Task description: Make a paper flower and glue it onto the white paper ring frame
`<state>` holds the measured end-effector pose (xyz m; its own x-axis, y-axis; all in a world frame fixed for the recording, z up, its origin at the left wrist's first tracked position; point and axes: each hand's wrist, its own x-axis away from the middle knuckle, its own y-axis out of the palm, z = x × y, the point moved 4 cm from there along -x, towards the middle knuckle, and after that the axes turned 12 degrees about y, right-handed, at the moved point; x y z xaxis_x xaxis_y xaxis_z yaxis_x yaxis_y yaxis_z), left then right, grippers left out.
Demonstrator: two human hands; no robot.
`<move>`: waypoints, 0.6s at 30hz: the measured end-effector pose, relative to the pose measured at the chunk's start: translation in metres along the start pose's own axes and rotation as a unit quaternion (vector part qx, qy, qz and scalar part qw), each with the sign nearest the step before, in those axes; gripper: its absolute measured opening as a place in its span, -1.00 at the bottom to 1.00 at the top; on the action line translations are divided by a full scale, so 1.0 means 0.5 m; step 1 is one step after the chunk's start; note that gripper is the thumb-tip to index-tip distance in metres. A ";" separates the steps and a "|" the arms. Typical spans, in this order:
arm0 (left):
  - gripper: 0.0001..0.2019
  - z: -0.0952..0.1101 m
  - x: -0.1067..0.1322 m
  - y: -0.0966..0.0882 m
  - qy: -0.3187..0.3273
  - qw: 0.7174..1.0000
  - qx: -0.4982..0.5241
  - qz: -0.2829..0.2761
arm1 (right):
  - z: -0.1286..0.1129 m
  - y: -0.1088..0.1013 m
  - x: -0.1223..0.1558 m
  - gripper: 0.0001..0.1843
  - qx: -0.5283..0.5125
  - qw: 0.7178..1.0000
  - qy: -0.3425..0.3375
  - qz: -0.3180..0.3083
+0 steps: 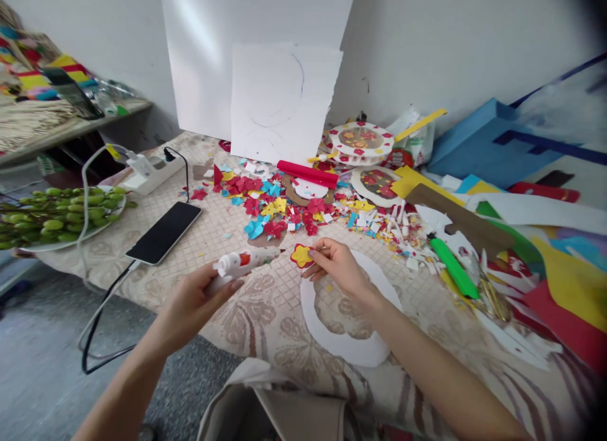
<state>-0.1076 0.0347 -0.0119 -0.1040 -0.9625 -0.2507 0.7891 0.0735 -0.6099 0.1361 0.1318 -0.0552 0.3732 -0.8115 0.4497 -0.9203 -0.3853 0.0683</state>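
My left hand [208, 297] is wrapped round the grip of a white hot glue gun [246, 260]. The gun's nozzle points right, close to a small red paper flower with a yellow flower [300, 255] on top. Thumb and fingers of my right hand [334, 264] pinch that flower by its right edge. Below my right hand, a white ring [313, 330] with a scalloped inner opening lies flat on the patterned tablecloth [265, 314]. My right forearm covers part of the ring.
Cut paper flowers [244, 186] and scraps spread across the table's middle. Left are a phone [164, 232], a plate of grapes [61, 216] and a power strip [154, 175]. Right lie a green cutter [454, 268], scissors [488, 286] and coloured sheets [571, 283]. Decorated rings [339, 132] stand behind.
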 end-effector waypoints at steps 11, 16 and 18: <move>-0.82 0.051 -0.013 0.030 0.056 0.996 -0.050 -0.048 | -0.007 0.001 0.008 -0.74 0.041 0.999 -0.019 0.017; -0.78 0.001 -0.007 0.024 0.015 0.999 -0.050 -0.004 | -0.032 -0.037 0.000 -0.76 0.081 0.993 -0.070 0.057; -0.77 -0.019 -0.003 0.022 -0.002 0.999 -0.046 0.017 | -0.041 -0.050 -0.012 -0.79 0.118 0.988 -0.080 0.065</move>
<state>-0.1044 0.0393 -0.0254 -0.0756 -0.9602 -0.2690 0.7334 0.1293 -0.6674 0.1545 0.1554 -0.0413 0.2842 -0.9131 0.2925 -0.9160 -0.3487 -0.1984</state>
